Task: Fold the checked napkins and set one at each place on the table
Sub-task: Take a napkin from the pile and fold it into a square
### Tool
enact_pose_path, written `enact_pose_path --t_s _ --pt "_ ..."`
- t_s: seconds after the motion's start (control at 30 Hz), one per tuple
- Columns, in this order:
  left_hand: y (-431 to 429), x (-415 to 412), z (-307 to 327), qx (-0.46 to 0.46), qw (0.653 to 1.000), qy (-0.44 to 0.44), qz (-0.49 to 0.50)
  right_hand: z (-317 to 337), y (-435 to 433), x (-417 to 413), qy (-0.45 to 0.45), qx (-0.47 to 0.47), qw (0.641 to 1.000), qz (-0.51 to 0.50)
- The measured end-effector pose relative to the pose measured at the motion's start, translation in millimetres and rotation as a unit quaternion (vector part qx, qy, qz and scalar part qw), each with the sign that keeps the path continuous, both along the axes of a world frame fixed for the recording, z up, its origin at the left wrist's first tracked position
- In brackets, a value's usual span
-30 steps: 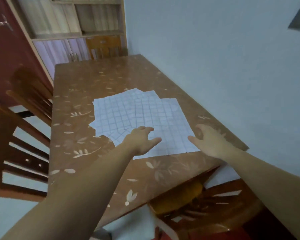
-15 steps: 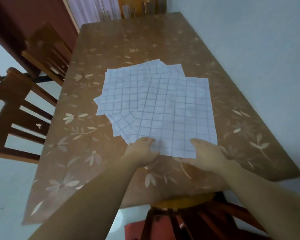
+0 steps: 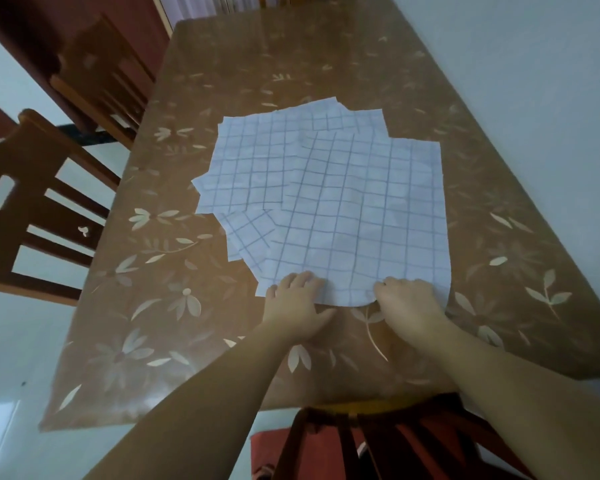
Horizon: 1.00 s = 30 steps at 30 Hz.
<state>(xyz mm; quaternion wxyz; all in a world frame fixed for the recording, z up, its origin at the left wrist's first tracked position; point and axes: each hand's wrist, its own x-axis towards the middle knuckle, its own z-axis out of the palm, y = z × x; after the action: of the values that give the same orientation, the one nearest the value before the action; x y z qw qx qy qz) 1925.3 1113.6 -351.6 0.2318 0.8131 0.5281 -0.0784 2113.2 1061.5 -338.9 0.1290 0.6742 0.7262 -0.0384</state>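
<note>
Crept forward, left hand (image 3: 297, 303) presses top napkin (image 3: 361, 209); right hand (image 3: 409, 306) pinches edge.

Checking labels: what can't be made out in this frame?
All head view.
- Napkin count: the top napkin overlaps the pile, hiding how many lie beneath.
- Grip: the left hand and right hand cover the napkin's near edge; their backs hide any pinch.
- Far end of the table: cut off by the top edge.
- The near chair: cut off by the bottom edge, crossed by the arms.
</note>
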Motion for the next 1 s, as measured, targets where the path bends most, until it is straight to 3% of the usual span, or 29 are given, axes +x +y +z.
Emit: enact_pose_path --t_s 0.27,0.47,0.6,0.73,0.83,1.0 --pt "5 1 21 0.074 0.994 -0.072 -0.024 38 -21 6 0.133 0.081 0.987 -0.033" --pt "6 -11 56 0.021 0.998 -0.060 0.008 44 -47 2 0.145 0.094 0.985 -0.012" --pt "5 -23 68 0.028 0.998 -0.029 -0.054 54 -49 -14 0.058 0.058 0.996 -0.024" --pt "8 -52 75 0.020 0.996 -0.001 -0.087 59 -58 -9 0.052 0.000 0.997 -0.057" --pt "15 -73 82 -0.011 0.996 0.007 -0.090 60 -66 -2 0.059 -0.022 0.994 -0.095" --pt "22 -93 111 -0.100 0.992 -0.056 -0.051 76 -72 10 0.123 -0.081 0.967 -0.208"
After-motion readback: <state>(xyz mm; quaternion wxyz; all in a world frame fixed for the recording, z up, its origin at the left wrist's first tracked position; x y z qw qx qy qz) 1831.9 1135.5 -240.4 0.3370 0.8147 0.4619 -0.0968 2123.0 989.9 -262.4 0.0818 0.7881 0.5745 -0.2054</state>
